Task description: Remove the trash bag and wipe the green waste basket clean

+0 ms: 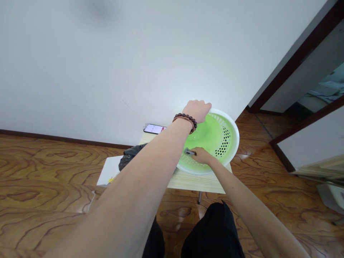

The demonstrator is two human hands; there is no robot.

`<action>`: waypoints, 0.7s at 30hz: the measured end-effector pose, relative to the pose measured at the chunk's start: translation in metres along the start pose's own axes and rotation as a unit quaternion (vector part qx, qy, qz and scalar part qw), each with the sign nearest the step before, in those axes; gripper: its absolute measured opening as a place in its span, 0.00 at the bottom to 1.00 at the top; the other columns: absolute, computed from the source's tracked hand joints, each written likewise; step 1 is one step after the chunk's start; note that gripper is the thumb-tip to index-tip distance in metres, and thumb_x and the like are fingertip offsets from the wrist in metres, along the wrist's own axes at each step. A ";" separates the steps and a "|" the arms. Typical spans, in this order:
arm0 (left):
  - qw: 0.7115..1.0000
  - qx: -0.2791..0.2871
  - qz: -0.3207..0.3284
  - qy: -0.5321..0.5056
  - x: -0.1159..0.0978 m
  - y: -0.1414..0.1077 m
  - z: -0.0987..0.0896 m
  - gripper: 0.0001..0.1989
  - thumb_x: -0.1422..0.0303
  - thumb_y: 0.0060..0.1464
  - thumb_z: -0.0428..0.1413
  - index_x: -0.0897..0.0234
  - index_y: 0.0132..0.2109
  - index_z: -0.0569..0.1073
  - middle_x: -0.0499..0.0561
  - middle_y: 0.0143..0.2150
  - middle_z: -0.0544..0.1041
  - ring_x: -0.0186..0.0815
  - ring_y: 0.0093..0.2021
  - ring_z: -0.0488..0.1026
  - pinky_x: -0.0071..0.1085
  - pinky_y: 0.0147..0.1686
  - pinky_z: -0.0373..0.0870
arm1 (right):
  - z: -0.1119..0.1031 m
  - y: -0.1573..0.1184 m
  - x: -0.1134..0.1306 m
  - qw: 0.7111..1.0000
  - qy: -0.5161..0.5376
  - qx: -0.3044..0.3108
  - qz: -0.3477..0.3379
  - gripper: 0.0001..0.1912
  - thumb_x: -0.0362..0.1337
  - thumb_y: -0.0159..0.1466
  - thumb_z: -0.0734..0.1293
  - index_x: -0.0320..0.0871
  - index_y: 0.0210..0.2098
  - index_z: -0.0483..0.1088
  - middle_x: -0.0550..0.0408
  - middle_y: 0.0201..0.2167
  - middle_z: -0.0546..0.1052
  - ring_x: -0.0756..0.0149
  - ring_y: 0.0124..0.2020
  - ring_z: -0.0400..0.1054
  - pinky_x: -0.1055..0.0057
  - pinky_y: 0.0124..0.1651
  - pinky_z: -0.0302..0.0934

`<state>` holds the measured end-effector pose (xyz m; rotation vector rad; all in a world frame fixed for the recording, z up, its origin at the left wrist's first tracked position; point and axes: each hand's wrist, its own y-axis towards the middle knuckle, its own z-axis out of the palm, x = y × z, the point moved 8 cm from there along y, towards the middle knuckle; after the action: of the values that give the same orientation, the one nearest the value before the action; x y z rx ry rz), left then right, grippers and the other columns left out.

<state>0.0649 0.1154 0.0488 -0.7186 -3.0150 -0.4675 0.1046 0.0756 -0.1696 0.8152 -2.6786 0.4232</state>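
A round plastic basket, green inside with a white rim and holes through its wall, rests on a small pale wood-topped table. My left hand, with a bead bracelet at the wrist, is closed over the basket's far rim. Inside the basket my right hand is closed on a small grey-white piece with dark marks, held against the near inner wall. Its exact kind cannot be made out. My left forearm hides the basket's left side.
A phone lies on the table's back left corner. Black plastic bunches at the left edge, beside a white box-like thing lower down. The white wall rises right behind. A dark door frame stands at the right.
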 end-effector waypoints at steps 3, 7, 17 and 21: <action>1.000 0.001 -0.002 0.001 0.000 0.000 0.000 0.16 0.70 0.55 0.48 0.63 0.51 0.67 0.60 0.45 0.73 0.45 0.46 0.68 0.37 0.41 0.59 | -0.004 0.001 -0.010 0.998 0.047 -0.029 0.033 0.17 0.30 0.60 0.60 0.41 0.49 0.66 0.51 0.41 0.77 0.64 0.38 0.68 0.74 0.39 0.56; 1.000 0.002 -0.005 0.004 0.001 0.000 0.000 0.15 0.69 0.55 0.48 0.63 0.50 0.67 0.59 0.45 0.73 0.45 0.46 0.68 0.36 0.41 0.59 | -0.001 0.004 -0.013 0.994 0.066 -0.067 0.060 0.15 0.27 0.58 0.61 0.42 0.45 0.67 0.55 0.37 0.76 0.68 0.34 0.67 0.75 0.38 0.56; 1.000 0.004 -0.007 0.009 0.004 0.000 0.001 0.15 0.68 0.55 0.47 0.63 0.49 0.68 0.60 0.44 0.73 0.45 0.43 0.70 0.37 0.38 0.60 | 0.011 0.003 -0.008 0.998 -0.037 -0.044 -0.004 0.14 0.34 0.64 0.58 0.39 0.46 0.69 0.47 0.44 0.75 0.62 0.44 0.67 0.72 0.46 0.54; 1.000 0.004 -0.010 0.014 0.001 -0.001 -0.001 0.15 0.69 0.55 0.48 0.63 0.50 0.68 0.59 0.44 0.73 0.44 0.44 0.69 0.37 0.39 0.60 | 0.012 0.004 -0.009 0.994 -0.090 -0.039 0.045 0.18 0.28 0.64 0.56 0.38 0.52 0.65 0.44 0.45 0.73 0.60 0.47 0.64 0.69 0.49 0.53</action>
<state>0.0635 0.1150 0.0491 -0.6750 -2.9996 -0.4621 0.1072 0.0783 -0.1846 0.7456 -2.8870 0.2751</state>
